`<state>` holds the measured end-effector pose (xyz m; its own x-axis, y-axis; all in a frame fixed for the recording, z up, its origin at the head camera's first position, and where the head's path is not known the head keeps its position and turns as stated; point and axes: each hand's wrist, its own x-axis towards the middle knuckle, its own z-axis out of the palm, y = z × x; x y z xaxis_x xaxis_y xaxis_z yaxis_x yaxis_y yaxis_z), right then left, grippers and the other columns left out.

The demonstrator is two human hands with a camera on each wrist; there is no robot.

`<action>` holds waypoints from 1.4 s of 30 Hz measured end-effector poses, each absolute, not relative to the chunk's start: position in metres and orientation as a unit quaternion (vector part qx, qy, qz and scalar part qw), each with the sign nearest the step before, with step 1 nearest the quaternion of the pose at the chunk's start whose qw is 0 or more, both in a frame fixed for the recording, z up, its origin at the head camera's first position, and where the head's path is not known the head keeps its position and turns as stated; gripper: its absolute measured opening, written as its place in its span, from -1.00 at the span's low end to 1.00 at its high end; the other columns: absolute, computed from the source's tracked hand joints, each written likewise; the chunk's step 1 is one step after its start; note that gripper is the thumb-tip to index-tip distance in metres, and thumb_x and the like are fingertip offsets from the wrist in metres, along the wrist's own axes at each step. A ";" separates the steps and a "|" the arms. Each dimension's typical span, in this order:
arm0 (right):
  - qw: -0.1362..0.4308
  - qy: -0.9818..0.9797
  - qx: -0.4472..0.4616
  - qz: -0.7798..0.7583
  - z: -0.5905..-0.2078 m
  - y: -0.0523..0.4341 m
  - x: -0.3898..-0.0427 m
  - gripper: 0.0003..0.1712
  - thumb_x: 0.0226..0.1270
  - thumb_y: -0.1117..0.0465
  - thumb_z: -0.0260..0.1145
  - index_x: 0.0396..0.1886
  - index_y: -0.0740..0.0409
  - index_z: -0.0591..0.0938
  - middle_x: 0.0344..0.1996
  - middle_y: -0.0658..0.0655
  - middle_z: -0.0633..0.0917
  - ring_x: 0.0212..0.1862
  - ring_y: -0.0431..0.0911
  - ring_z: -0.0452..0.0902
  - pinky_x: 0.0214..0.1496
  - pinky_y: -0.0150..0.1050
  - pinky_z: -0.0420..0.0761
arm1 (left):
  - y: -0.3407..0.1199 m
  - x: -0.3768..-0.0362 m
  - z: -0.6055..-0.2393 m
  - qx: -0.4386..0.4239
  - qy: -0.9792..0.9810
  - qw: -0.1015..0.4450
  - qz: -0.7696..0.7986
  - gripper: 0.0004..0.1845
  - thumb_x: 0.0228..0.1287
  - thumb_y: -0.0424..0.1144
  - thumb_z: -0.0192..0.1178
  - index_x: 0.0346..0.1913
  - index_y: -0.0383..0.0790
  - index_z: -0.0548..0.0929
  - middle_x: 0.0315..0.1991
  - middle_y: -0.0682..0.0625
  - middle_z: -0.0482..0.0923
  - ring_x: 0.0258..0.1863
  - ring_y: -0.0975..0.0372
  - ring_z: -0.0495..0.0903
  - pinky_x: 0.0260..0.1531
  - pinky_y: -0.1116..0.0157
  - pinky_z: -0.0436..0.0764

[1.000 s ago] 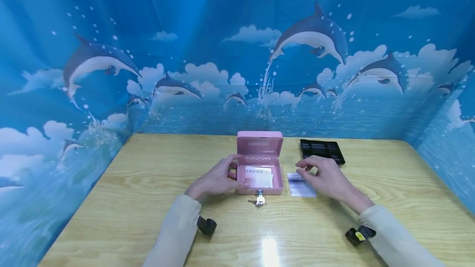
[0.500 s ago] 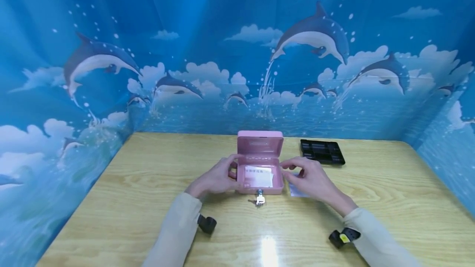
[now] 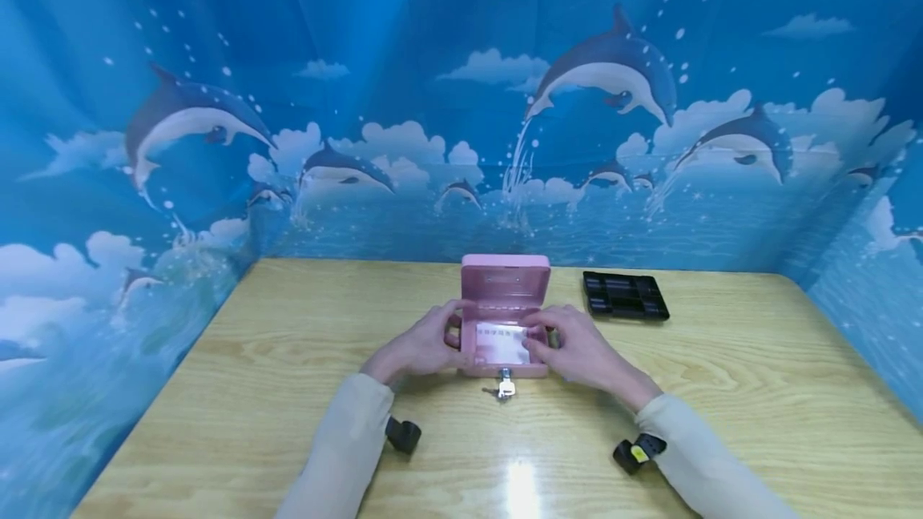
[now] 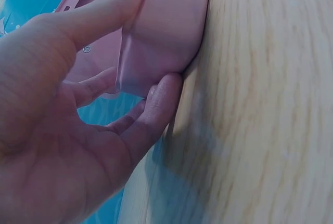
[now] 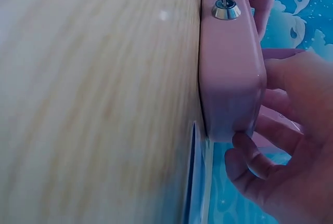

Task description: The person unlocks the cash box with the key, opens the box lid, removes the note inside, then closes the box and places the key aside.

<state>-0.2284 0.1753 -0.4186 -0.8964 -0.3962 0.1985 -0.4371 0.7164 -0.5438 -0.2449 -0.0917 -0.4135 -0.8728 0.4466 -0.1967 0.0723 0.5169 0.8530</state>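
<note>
A small pink metal box (image 3: 505, 283) stands open in the middle of the wooden table (image 3: 288, 343), its lid upright at the back. A white printed paper (image 3: 497, 343) lies inside it. A key (image 3: 505, 388) sticks in the front lock (image 5: 225, 10). My left hand (image 3: 421, 347) grips the box's left side, thumb along the wall (image 4: 166, 26) and fingers curled at its corner. My right hand (image 3: 580, 351) holds the right side, fingers curled round the end wall (image 5: 229, 68) and reaching over the rim towards the paper.
A black compartment tray (image 3: 625, 295) lies at the back right of the box. A thin pale sheet (image 5: 193, 182) lies flat on the table beside the box's right wall, under my right hand. Blue dolphin-print curtains enclose the table on three sides.
My right hand left the sheet lying right of the box, moved left and took hold of the box's right side. The left hand and the box stayed put.
</note>
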 end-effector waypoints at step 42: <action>0.054 -0.911 0.243 0.328 -0.412 0.172 -0.221 -0.75 0.30 0.21 0.44 -0.03 0.09 0.79 -0.42 -0.09 0.60 -0.43 -0.25 0.41 -0.46 -0.41 0.49 | -0.092 -0.246 -0.415 0.149 0.839 0.209 0.480 -0.03 0.07 -0.33 0.53 0.54 -0.02 0.25 0.20 -0.17 0.51 0.08 0.08 0.62 0.24 0.03 0.63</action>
<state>-0.2213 0.1722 -0.4119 -0.8759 -0.4084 0.2570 -0.4786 0.6670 -0.5710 -0.2464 -0.0917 -0.4147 -0.8684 0.4504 -0.2072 0.0501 0.4955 0.8671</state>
